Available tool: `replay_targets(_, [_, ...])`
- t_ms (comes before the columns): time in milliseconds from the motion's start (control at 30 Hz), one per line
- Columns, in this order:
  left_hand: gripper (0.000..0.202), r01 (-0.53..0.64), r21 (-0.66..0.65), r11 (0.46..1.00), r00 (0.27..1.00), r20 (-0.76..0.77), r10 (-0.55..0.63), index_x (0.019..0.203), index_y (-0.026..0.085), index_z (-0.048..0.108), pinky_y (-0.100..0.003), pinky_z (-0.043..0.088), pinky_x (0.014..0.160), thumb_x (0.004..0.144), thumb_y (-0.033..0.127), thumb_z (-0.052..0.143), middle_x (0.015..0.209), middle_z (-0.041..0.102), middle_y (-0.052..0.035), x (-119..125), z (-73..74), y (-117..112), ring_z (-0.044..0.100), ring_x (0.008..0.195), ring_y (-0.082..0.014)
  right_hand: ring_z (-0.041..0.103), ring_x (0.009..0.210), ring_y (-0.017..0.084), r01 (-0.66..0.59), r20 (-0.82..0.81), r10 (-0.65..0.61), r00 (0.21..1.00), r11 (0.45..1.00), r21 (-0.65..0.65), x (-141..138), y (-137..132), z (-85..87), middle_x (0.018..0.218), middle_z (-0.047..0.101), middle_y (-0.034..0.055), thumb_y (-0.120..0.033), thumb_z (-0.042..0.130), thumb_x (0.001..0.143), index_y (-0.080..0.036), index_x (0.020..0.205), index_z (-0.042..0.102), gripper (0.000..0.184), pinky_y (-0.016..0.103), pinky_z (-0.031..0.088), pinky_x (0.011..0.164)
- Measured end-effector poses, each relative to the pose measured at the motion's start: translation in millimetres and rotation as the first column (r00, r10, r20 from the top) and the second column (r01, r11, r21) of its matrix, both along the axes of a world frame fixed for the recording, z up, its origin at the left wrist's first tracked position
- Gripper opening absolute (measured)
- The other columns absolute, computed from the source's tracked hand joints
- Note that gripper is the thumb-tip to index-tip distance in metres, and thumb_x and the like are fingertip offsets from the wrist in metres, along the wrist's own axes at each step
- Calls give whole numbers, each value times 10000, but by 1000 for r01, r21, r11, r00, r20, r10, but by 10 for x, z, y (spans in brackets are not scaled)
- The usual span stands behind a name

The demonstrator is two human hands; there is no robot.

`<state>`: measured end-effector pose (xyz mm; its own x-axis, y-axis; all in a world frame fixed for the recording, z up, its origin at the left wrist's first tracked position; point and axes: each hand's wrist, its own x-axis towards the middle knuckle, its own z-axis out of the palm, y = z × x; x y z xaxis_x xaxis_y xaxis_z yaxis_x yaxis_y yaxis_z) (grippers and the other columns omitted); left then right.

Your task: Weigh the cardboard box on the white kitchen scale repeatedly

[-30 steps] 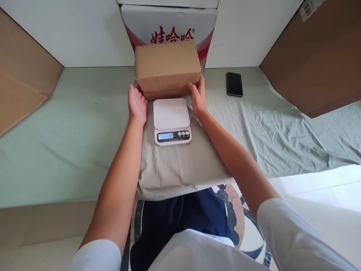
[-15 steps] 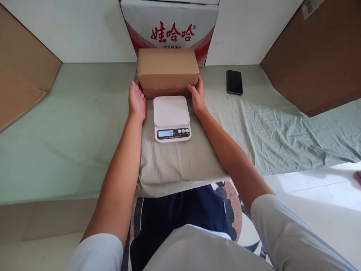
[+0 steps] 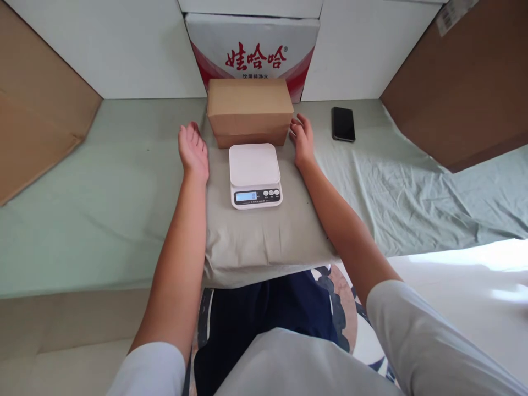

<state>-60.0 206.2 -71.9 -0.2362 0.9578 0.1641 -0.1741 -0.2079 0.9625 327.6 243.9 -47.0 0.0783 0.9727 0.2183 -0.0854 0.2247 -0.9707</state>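
"what's different from half a second ago?"

"the hands. they were at both ends of the box (image 3: 249,124), and now they have parted from it. the left hand (image 3: 193,151) is out to the left, clear of the box, palm turned up and fingers loosely open, holding nothing."

"and the right hand (image 3: 303,142)?"

"it's just beside the box's right end, fingers spread and slightly curled. the thumb no longer presses the front face. i can't tell if a fingertip still brushes the cardboard, but it isn't gripping."

"did the box shift?"

"hardly, against the scale (image 3: 254,166). it's upright on the cloth (image 3: 136,192), just beyond the scale's far edge, in front of the carton with red lettering (image 3: 251,33). whether it touches that carton, i can't see."

"so what does the letting go mean?"

"i'd judge the placing of the box is done, since it stands without support and both hands are free. the scale is on the near side, between the forearms, and its display (image 3: 246,196) seems to read 0."

"anything else close by?"

"a phone (image 3: 343,124), to the right of the right hand, untouched."
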Motion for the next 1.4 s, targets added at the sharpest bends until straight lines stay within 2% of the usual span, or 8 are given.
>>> replay_targets(200, [992, 54, 20, 998, 998, -36, -53, 1430, 389, 757, -592, 260, 1378, 843, 1111, 413, 1856, 522, 25, 39, 49, -88, -45, 1869, -233, 563, 1663, 368, -13, 46, 10, 999, 999, 51, 24, 73, -94, 1683, 655, 124, -1022, 721, 693, -332, 1449, 567, 1036, 637, 450, 1404])
replay_targets(400, [889, -9, -12, 1000, 1000, 23, 9, 1455, 307, 760, -558, 231, 1380, 1033, 958, 327, 1835, 546, -48, 239, 249, -262, 13, 1872, -228, 559, 1670, 370, -14, 53, 10, 999, 997, 70, 32, 113, -124, 1677, 672, 86, -1042, 729, 673, -363, 1409, 619, 1008, 662, 429, 1421])
replay_targets(500, [813, -27, -44, 999, 998, 56, 30, 1534, 265, 704, -527, 213, 1413, 1127, 825, 278, 1880, 474, -65, 356, 387, -355, 105, 1867, -223, 547, 1685, 374, -29, 58, 25, 998, 996, 80, 22, 135, -131, 1671, 688, 70, -1054, 741, 640, -373, 1397, 638, 1023, 673, 415, 1435])
replay_targets(700, [662, -25, -68, 997, 993, 114, 32, 1606, 262, 616, -373, 248, 1460, 1129, 701, 479, 1934, 377, -43, 548, 547, -489, 292, 1816, -192, 509, 1722, 365, -114, 128, 99, 987, 986, 121, -33, 112, -64, 1733, 654, 65, -1032, 703, 680, -374, 1434, 624, 1004, 628, 429, 1442])
replay_targets(800, [645, -45, -93, 995, 996, 72, 52, 1596, 211, 585, -360, 277, 1416, 1139, 667, 584, 1880, 463, -64, 605, 542, -455, 356, 1766, -172, 503, 1730, 348, -119, 158, 100, 982, 986, 116, -76, 19, 29, 1738, 651, 78, -939, 719, 745, -351, 1450, 621, 922, 599, 394, 1472])
replay_targets(1000, [667, -23, 1, 1000, 1000, -14, 23, 1266, 297, 752, -408, 457, 1298, 819, 777, 876, 1535, 749, -47, 640, 507, -428, 572, 1599, -299, 464, 1763, 335, -106, 152, 95, 984, 992, 65, -153, -175, 211, 1731, 660, 80, -781, 762, 828, -335, 1460, 615, 787, 602, 330, 1507])
replay_targets(1200, [600, 12, 52, 999, 998, -68, -8, 1191, 328, 775, -452, 428, 1328, 774, 749, 866, 1448, 782, -28, 635, 511, -445, 578, 1588, -318, 436, 1781, 339, -106, 133, 100, 986, 994, 36, -201, -239, 310, 1708, 686, 82, -729, 824, 819, -321, 1419, 651, 746, 607, 294, 1525])
replay_targets(1400, [592, 9, 37, 999, 996, -91, -6, 1084, 316, 735, -458, 412, 1338, 745, 776, 888, 1343, 802, -3, 680, 559, -493, 558, 1563, -333, 543, 1704, 336, -92, 140, 85, 987, 995, 44, -214, -224, 280, 1651, 736, 50, -711, 855, 762, -321, 1348, 674, 727, 604, 354, 1505])
